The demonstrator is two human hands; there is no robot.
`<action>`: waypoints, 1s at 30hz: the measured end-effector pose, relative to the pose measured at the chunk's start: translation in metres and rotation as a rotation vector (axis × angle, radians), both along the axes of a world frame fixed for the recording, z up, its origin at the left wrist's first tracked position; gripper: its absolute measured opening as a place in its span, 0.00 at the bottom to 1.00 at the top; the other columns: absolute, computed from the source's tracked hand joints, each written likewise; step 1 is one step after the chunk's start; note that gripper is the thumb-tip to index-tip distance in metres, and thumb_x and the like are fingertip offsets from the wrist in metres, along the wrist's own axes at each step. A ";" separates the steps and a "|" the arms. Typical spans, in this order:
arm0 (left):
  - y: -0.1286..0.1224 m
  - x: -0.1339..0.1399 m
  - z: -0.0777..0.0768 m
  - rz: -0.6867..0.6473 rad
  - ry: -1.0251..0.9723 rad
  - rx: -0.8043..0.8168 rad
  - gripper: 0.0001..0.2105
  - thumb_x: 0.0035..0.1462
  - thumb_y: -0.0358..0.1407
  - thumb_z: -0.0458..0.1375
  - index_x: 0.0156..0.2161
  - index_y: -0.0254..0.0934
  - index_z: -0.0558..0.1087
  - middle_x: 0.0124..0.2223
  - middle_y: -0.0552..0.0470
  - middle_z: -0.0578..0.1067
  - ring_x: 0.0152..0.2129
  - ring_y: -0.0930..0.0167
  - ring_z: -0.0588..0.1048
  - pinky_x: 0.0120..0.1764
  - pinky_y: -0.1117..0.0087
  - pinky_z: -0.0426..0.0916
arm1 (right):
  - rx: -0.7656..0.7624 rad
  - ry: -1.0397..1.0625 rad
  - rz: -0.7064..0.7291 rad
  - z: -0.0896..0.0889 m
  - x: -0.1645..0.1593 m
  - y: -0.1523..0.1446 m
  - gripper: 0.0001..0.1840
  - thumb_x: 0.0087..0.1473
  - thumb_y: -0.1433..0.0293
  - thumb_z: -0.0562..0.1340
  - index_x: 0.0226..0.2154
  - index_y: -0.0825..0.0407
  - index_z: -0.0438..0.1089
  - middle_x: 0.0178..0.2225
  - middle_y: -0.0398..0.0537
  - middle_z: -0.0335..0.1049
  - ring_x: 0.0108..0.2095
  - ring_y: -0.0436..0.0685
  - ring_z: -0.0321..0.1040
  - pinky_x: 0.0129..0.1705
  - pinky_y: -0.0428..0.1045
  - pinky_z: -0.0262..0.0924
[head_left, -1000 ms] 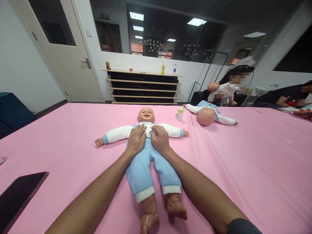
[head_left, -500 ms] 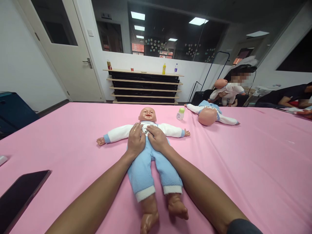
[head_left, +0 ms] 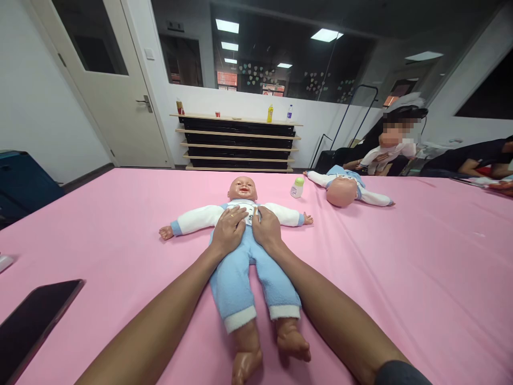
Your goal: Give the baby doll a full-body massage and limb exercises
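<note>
A baby doll (head_left: 236, 291) in a white top and light blue trousers lies on its back, arms spread, feet toward me. My left hand (head_left: 230, 227) rests on the left part of its chest, fingers extended across the white cloth. On the right part of the chest lies my right hand (head_left: 267, 225), its fingers slightly bent and touching the top. Between the two hands, part of a dark print on the top shows. Beyond the doll's arm on the right stands a small white bottle with a green cap (head_left: 297, 188).
The table has a pink cover (head_left: 132, 214). A dark phone (head_left: 36, 315) lies at the lower left. A second doll (head_left: 341, 191) lies at the back right. Behind it, a person (head_left: 371, 147) holds another doll. Low shelves (head_left: 238, 128) with bottles stand by the wall.
My right hand has slid to the right across the doll's chest, widening the gap between my hands. My left hand has shifted slightly. The person behind has moved their doll to the right.
</note>
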State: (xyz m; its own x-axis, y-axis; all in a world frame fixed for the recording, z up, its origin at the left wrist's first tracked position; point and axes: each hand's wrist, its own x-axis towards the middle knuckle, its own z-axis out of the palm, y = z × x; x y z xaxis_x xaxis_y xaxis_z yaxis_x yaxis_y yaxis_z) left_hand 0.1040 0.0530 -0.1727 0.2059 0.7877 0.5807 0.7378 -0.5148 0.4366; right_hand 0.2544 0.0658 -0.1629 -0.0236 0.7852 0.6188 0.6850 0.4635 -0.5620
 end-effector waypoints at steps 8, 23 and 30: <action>0.012 -0.004 -0.015 0.202 -0.129 -0.041 0.19 0.61 0.34 0.45 0.54 0.39 0.69 0.59 0.50 0.66 0.61 0.66 0.59 0.64 0.52 0.52 | 0.195 -0.069 0.414 0.004 -0.001 -0.008 0.13 0.51 0.77 0.54 0.36 0.52 0.72 0.39 0.47 0.72 0.43 0.53 0.67 0.55 0.51 0.58; -0.005 0.001 -0.004 0.152 -0.190 0.187 0.19 0.58 0.32 0.48 0.54 0.37 0.68 0.57 0.47 0.68 0.58 0.67 0.63 0.63 0.55 0.58 | -0.024 -0.172 0.301 0.002 -0.005 0.004 0.20 0.58 0.68 0.53 0.51 0.52 0.69 0.56 0.49 0.63 0.58 0.55 0.57 0.64 0.55 0.48; -0.010 0.001 0.002 -0.034 -0.077 0.154 0.15 0.57 0.30 0.49 0.46 0.40 0.74 0.48 0.53 0.75 0.53 0.71 0.69 0.62 0.59 0.60 | -0.070 -0.102 0.148 -0.005 -0.003 0.009 0.21 0.58 0.69 0.51 0.52 0.55 0.66 0.56 0.53 0.62 0.58 0.56 0.56 0.63 0.55 0.47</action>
State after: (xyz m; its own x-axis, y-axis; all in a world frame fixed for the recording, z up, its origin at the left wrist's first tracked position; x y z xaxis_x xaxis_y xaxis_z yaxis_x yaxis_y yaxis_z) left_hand 0.1053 0.0433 -0.1712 0.1810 0.6817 0.7089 0.6863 -0.6038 0.4055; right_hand 0.2512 0.0743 -0.1683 -0.2017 0.8094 0.5516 0.6673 0.5258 -0.5275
